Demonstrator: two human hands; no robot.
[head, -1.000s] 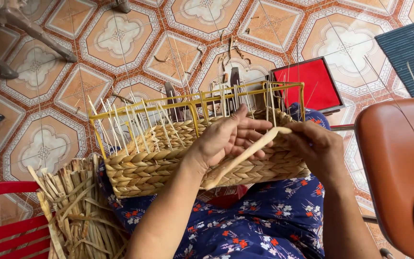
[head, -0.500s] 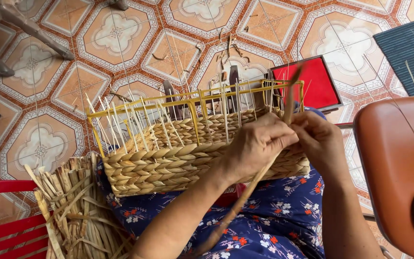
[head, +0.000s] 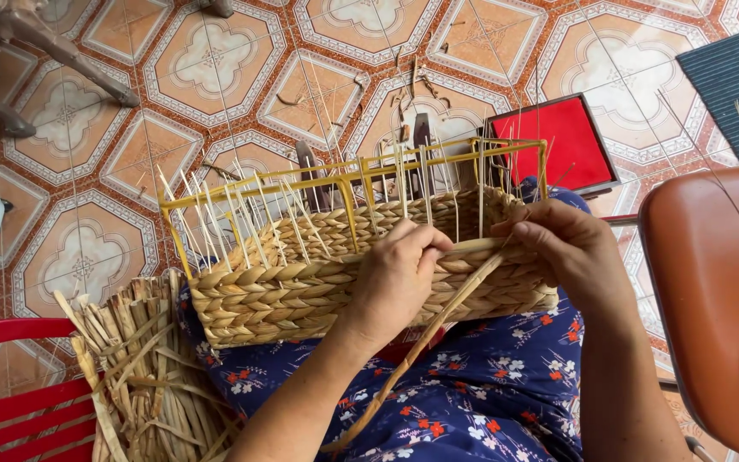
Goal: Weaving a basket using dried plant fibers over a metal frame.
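Left hand (head: 399,274) now clamped on near rim of woven basket (head: 301,282), fingers curled shut over top braid; 1.0 s ago it lay open-palmed, further right. Right hand (head: 570,252) pinches straw strand (head: 438,321) at rim, fingers closed. Strand now slants down toward lap; at 0.5 s it stood steeper above rim: weave pass looks pulled through. Basket rests on lap inside yellow wire frame (head: 344,184). Straw bundle (head: 143,376) near left, unchanged.

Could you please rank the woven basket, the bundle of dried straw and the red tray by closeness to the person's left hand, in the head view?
From the left hand:
1. Woven basket, under the fingers.
2. Bundle of dried straw, lower left.
3. Red tray, upper right on the floor.
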